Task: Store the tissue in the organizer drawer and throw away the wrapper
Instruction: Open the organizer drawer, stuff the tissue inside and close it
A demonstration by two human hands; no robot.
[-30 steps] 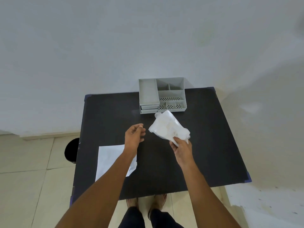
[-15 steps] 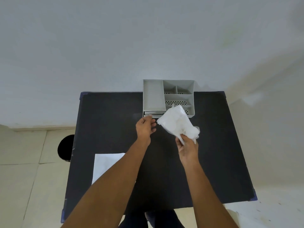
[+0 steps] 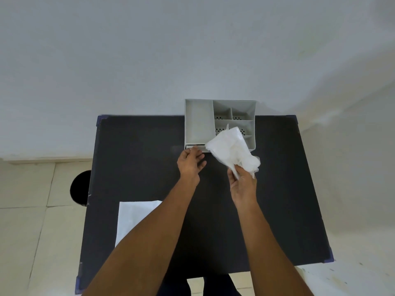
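At the far edge of a black table (image 3: 132,159), a grey organizer (image 3: 198,122) is seen with its open compartments holding nothing visible; its drawer (image 3: 193,146) at the front base appears barely ajar. The left hand (image 3: 190,162) is held at the drawer front, fingers loosely curled and clamped on nothing. A crumpled white tissue (image 3: 230,149) is pinched in the right hand (image 3: 243,185), raised before the organizer. A white sheet (image 3: 132,218) is laid flat near the left forearm.
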